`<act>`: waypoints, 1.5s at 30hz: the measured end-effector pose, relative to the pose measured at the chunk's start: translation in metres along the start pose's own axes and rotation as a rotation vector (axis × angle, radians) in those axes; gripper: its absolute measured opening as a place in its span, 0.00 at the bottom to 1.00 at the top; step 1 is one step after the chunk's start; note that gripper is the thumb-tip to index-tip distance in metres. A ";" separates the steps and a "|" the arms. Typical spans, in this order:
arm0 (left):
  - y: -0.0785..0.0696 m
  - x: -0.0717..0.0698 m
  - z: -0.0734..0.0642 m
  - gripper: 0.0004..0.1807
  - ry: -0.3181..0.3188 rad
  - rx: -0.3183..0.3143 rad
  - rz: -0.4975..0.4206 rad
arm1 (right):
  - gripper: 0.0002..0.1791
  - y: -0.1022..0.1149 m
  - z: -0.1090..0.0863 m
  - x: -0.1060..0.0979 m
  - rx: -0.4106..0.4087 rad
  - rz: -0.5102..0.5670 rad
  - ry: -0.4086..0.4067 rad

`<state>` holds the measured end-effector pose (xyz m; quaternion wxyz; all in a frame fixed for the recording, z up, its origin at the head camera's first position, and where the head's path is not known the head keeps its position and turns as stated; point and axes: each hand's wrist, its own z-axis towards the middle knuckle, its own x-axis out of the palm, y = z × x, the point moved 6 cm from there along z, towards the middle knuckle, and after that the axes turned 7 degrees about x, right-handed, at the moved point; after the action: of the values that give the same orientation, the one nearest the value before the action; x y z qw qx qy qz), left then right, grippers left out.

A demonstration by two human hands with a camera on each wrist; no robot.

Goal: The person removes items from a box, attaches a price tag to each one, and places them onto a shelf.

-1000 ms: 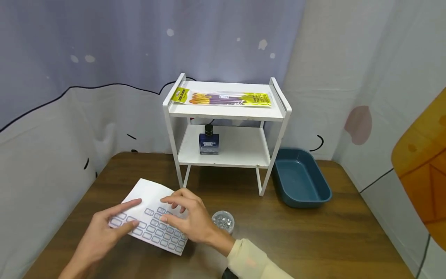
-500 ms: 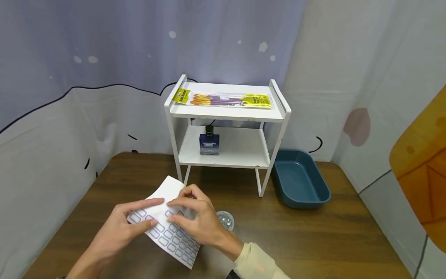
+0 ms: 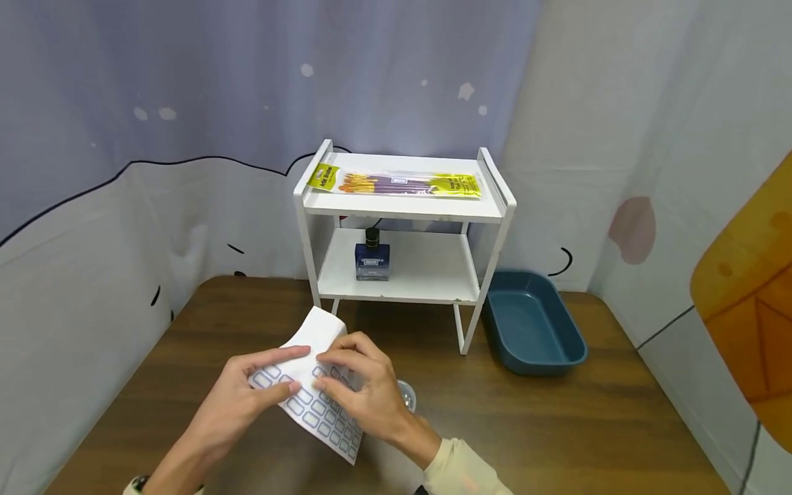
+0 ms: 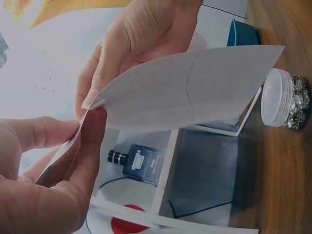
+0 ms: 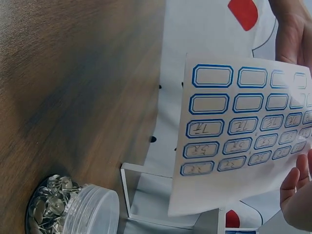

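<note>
A white sheet of label stickers point(image 3: 318, 330) is held tilted over the table, bent along its far part. Rows of blue-bordered labels show in the right wrist view; some labels point(image 5: 241, 125) bear faint marks. My left hand point(image 3: 232, 395) pinches the sheet's left edge between thumb and fingers. Thumb and index finger of my right hand point(image 3: 365, 388) pinch at the sheet by the upper row of labels, close to the left fingertips. From the left wrist view, the right hand point(image 4: 146, 39) meets a raised fold; whether a label lifts is unclear.
A clear-lidded jar point(image 5: 92, 209) of silvery tack-like pieces stands behind the right hand. A white two-tier shelf point(image 3: 421, 265) bears a dark blue bottle point(image 3: 372, 261) and packaged paintbrushes point(image 3: 396, 184). Right of it sits a teal tray point(image 3: 535, 323).
Both hands and the sheet have moved to the right, and the sheet has turned clockwise. The right hand now covers more of the jar. The right thumb and index finger stay near the upper labels.
</note>
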<state>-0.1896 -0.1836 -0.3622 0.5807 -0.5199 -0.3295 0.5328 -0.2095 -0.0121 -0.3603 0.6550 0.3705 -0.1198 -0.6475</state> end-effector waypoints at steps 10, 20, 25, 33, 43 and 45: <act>0.005 0.006 0.001 0.27 -0.035 -0.072 -0.069 | 0.12 -0.003 -0.003 -0.002 -0.010 0.010 -0.021; 0.007 0.007 0.000 0.27 -0.060 -0.082 -0.065 | 0.10 -0.007 -0.008 0.000 0.034 0.019 -0.048; 0.007 0.007 0.001 0.27 -0.062 -0.084 -0.048 | 0.11 -0.007 -0.008 0.000 0.037 0.037 -0.031; 0.007 0.009 0.003 0.27 -0.043 -0.074 -0.019 | 0.10 -0.010 -0.005 -0.001 0.068 0.074 -0.005; 0.008 0.008 0.006 0.27 0.009 -0.054 -0.033 | 0.09 -0.010 -0.001 -0.002 0.061 0.110 0.018; 0.009 0.008 0.007 0.27 0.016 -0.048 -0.040 | 0.09 -0.011 0.000 -0.002 0.056 0.112 0.019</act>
<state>-0.1969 -0.1756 -0.3704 0.5813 -0.5312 -0.3479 0.5088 -0.2176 -0.0088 -0.3665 0.6805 0.3877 -0.1522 -0.6028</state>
